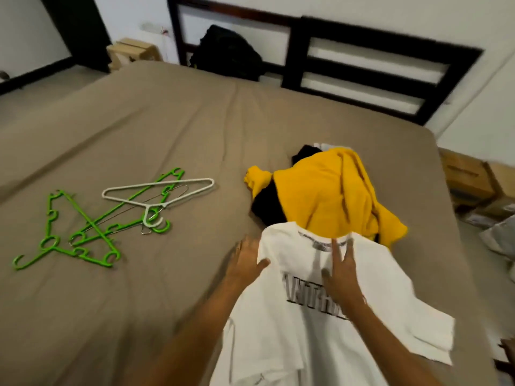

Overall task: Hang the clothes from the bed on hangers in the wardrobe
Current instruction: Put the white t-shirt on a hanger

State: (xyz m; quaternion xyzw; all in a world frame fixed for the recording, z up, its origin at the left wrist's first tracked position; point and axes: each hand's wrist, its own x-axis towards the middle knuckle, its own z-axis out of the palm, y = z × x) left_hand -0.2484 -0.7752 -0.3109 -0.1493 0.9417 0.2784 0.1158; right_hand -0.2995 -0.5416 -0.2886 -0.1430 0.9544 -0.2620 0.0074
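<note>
L hand [246, 260] flat at the white tee's [390, 288] edge, R hand [341, 274] flat on its chest; tee's spread on bed [167, 121] nr me. Collar sits under the yellow top [328, 196], so a fast lift prob drags that pile along.

Single head-worn wide-angle view, looking forward and down across the bed [167, 121] from its near edge; headboard [362, 65] far, hands close below the lens.
</note>
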